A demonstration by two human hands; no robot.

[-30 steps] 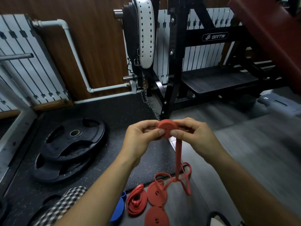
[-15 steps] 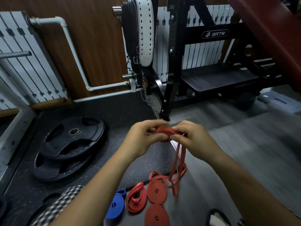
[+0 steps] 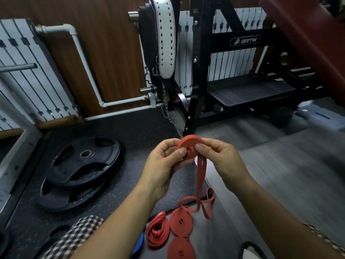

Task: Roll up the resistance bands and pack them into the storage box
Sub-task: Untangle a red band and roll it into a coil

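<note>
A red resistance band [image 3: 189, 147] is partly wound into a flat coil held at chest height. My left hand [image 3: 164, 161] pinches the coil from the left and my right hand [image 3: 220, 157] from the right, thumbs on its face. The band's loose tail [image 3: 200, 184] hangs down to the floor and ends in loops. On the floor below lie two rolled red bands [image 3: 180, 224] [image 3: 180, 249], a loosely folded red band [image 3: 157, 232] and a blue band [image 3: 139, 244], mostly hidden by my left arm. No storage box is visible.
Two black weight plates [image 3: 82, 165] are stacked on the rubber mat at left. A black rack [image 3: 197, 81] with a white lifting belt [image 3: 165, 38] and a chain stands ahead. A black-rimmed object [image 3: 250, 249] sits at the bottom edge.
The coil has been turned in my hands and now shows its flat face. Both hands rose slightly, and the hanging tail has shifted.
</note>
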